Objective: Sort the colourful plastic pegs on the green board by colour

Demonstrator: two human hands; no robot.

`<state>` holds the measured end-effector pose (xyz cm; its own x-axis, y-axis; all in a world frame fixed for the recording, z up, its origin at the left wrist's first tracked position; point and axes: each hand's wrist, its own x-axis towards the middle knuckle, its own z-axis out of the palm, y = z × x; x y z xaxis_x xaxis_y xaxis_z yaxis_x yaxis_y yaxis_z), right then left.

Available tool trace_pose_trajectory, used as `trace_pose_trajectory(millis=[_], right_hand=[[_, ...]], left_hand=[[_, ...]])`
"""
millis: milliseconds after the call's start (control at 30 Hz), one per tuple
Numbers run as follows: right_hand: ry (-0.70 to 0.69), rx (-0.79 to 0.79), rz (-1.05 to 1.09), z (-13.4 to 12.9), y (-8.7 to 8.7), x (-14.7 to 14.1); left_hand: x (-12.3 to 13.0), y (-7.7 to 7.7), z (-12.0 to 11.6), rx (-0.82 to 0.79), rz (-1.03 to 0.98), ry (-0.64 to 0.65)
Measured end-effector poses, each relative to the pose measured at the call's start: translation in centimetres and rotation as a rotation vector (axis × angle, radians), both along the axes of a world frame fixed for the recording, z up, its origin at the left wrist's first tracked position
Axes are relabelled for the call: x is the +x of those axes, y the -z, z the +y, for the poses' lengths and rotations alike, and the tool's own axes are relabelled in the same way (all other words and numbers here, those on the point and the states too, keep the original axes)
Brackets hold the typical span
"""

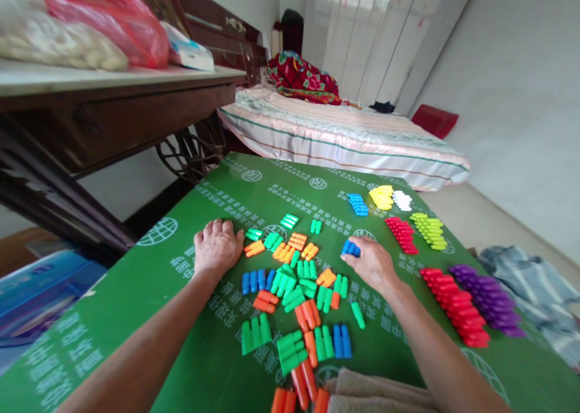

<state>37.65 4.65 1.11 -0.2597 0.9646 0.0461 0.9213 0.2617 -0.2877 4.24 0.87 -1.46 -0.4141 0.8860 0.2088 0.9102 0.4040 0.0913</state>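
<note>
My left hand (218, 243) lies flat, palm down, on the green board (181, 316), just left of some small green pieces (253, 234). Between thumb and fingers of my right hand (372, 260) is a blue piece (350, 249), low over the board or touching it. Green, orange and blue peg-like pieces lie in a loose pile (285, 280) between my hands. Nearer to me are a blue pair (342, 341) and a green block (291, 351). At the right stand sorted groups: red (454, 307), purple (487, 300), yellow-green (428, 231), yellow (381, 197), white (402, 201) and light blue (357, 204).
A dark wooden table (113, 113) with plastic bags (109, 20) on it stands at the left. Beyond the board is a bed (344, 129) with a red floral blanket (303, 80). Beige cloth (371, 392) covers the near edge; striped cloth (530, 289) lies at the right.
</note>
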Motion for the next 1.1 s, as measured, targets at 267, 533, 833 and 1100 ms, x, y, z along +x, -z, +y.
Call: trace_pose_trajectory(millis=[267, 533, 833, 1100], right_hand=[[0.224, -0.008, -0.107, 2.8, 1.9, 3.1], [0.193, -0.001, -0.021, 2.4, 3.0, 5.5], [0.284, 0.030, -0.079, 4.7, 3.3, 4.5], [0.355, 0.075, -0.114, 7.8, 2.3, 3.1]], left_hand=[[-0.2, -0.4, 0.1, -0.028, -0.004, -0.001], [-0.1, -0.7, 0.1, -0.044, 0.003, 0.002], [-0.5, -0.7, 0.1, -0.046, 0.000, 0.012], [-0.8, -0.4, 0.4, -0.053, 0.010, 0.001]])
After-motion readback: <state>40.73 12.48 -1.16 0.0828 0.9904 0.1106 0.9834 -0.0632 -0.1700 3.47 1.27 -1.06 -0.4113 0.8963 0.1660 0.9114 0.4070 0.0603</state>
